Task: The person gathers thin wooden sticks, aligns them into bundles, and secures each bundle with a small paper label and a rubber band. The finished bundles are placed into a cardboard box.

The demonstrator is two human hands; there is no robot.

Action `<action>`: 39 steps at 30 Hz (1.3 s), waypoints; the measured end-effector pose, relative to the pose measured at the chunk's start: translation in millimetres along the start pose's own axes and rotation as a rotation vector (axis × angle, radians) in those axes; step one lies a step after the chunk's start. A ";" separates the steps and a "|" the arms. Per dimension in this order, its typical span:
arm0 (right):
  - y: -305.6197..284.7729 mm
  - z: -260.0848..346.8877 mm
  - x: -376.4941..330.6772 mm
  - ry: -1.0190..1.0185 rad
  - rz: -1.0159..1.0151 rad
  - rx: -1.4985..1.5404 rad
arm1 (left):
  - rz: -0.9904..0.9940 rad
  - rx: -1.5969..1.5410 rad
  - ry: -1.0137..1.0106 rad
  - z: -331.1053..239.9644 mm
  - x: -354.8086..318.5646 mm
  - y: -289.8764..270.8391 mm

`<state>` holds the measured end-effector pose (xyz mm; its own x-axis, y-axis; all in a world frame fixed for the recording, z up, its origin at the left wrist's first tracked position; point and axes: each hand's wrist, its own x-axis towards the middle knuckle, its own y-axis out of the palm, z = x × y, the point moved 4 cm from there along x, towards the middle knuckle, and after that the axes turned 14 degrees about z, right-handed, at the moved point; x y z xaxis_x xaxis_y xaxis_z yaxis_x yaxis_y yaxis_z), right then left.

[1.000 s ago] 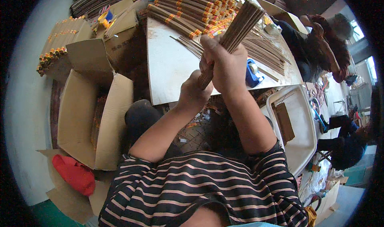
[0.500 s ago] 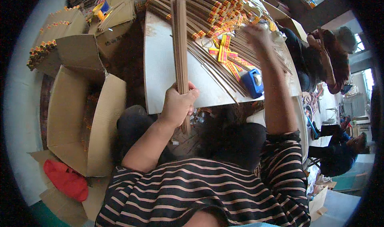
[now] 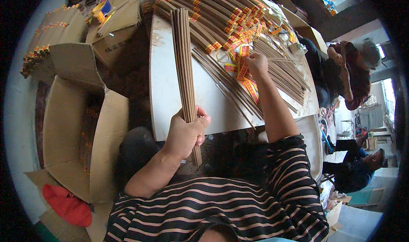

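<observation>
My left hand (image 3: 185,133) is wrapped round the lower part of a bundle of brown incense sticks (image 3: 183,63), held upright before the white table (image 3: 164,105). Over the table, my right hand (image 3: 257,65) has its fingers pinched on a red and yellow paper label strip (image 3: 243,63). More such labels (image 3: 250,89) lie beneath and beside it. Loose incense sticks (image 3: 279,73) are spread on both sides of the right hand. At the back of the table, banded incense bundles (image 3: 213,11) are stacked in a pile.
An open cardboard box (image 3: 64,127) holding banded bundles stands to the left, with a red cloth item (image 3: 67,205) below it. Further bundles (image 3: 51,33) are heaped at the far left. People sit on the right, one in dark red (image 3: 355,73), another in dark clothes (image 3: 353,171).
My right hand has come down and left from above the loose sticks onto the labels and closed on one. The blue tape dispenser is now out of sight around my right forearm.
</observation>
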<state>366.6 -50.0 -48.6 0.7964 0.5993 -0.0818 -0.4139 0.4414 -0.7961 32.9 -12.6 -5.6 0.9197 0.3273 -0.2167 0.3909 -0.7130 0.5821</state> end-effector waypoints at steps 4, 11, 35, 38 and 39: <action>-20.1 11.0 -11.0 -0.095 -0.017 0.095 | -0.015 0.026 0.005 -3.6 -1.2 0.7; -58.1 57.0 -91.9 -0.290 0.218 0.602 | 0.015 0.095 0.042 -6.8 -6.9 11.4; -52.2 92.3 -333.4 -0.177 0.601 0.893 | 0.287 0.145 -0.010 -10.4 -76.2 91.7; -61.3 94.5 -338.9 -0.564 0.236 0.433 | 0.253 0.253 -0.004 -16.3 -81.4 99.1; -67.7 96.4 -341.0 -0.648 0.083 0.258 | 0.230 0.304 -0.003 -19.1 -83.9 101.7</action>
<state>80.5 -219.8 91.1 0.3678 0.8795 0.3019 -0.6171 0.4737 -0.6283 -5.2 -100.7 86.7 0.9847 0.1357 -0.1094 0.1663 -0.9192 0.3570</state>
